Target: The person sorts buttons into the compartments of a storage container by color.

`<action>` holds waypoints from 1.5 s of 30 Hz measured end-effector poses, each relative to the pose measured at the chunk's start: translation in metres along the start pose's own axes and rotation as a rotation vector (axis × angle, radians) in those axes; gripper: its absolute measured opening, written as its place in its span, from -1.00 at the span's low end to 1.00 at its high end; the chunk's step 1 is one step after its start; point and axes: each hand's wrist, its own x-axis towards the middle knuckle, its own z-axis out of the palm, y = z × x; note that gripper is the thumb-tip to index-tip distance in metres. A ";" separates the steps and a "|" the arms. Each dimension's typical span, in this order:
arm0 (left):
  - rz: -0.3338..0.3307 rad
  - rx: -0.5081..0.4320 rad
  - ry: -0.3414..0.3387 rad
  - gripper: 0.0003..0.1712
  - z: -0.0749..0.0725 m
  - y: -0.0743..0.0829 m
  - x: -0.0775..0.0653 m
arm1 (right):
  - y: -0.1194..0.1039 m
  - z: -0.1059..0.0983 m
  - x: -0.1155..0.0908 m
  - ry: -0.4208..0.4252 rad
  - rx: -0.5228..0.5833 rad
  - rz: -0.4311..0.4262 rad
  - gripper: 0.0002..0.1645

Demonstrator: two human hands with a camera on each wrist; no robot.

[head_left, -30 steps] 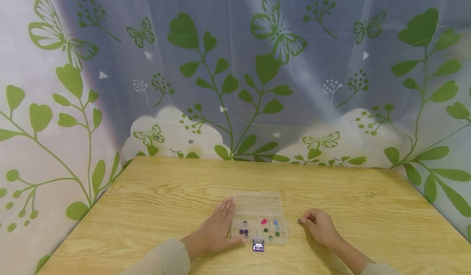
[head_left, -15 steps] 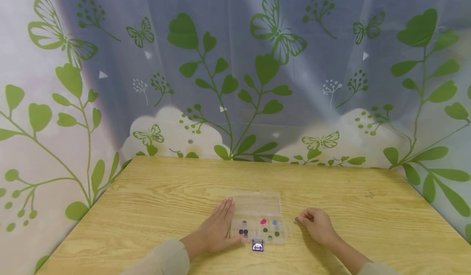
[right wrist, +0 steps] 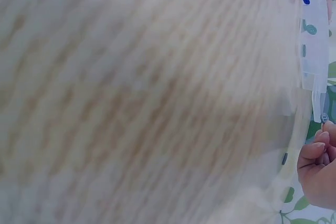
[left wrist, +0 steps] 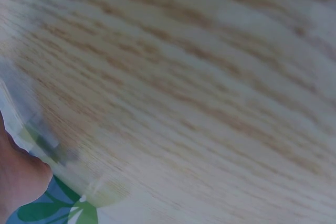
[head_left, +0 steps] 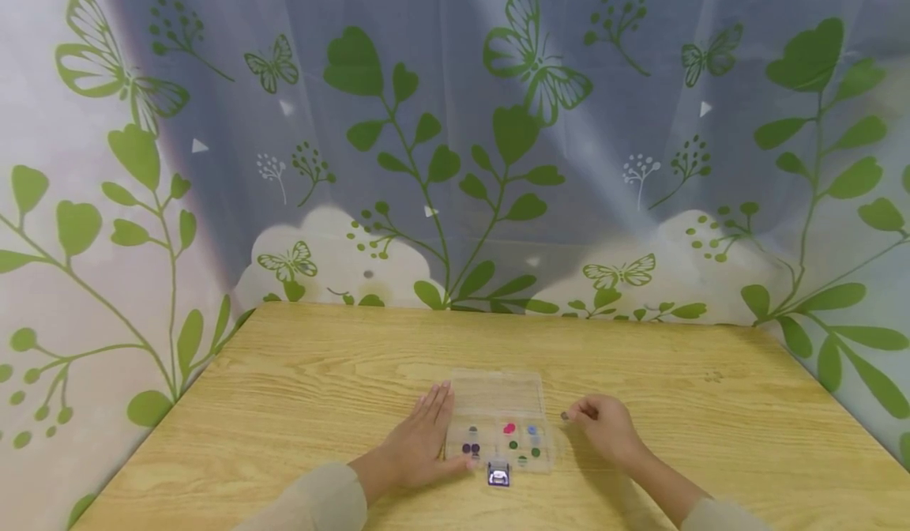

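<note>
A clear plastic compartment box [head_left: 498, 395] lies with its lid folded back on the table. Inside it are small buttons: dark purple [head_left: 466, 448], pink [head_left: 509, 428], blue [head_left: 532, 431] and green [head_left: 535, 453]. My left hand [head_left: 421, 442] rests along the box's left side, fingers straight, thumb at the front edge. Only part of that hand shows in the left wrist view. Just right of the box, my right hand [head_left: 606, 430] pinches a small dark button [head_left: 565, 416] between thumb and fingertips. In the right wrist view this button [right wrist: 325, 118] shows tiny holes.
A purple latch [head_left: 499, 474] sticks out from the box's front edge. Faint small marks [head_left: 713, 376] show on the wooden table [head_left: 320, 373] at the right. Behind the table hangs a leaf-and-butterfly patterned curtain [head_left: 455, 160].
My right hand has moved a little left and away from me, bringing the pinched button closer to the box's right side. The left hand and box have stayed put.
</note>
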 end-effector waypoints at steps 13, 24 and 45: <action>-0.004 0.003 -0.009 0.12 0.000 -0.001 0.000 | -0.014 0.004 0.004 0.023 -0.024 -0.051 -0.87; -0.011 0.011 -0.010 0.13 0.001 -0.001 0.001 | -0.024 0.012 0.007 0.017 0.028 -0.036 -0.87; -0.002 0.007 0.000 0.13 0.000 0.000 0.001 | -0.043 0.027 0.009 0.013 0.064 -0.049 -0.87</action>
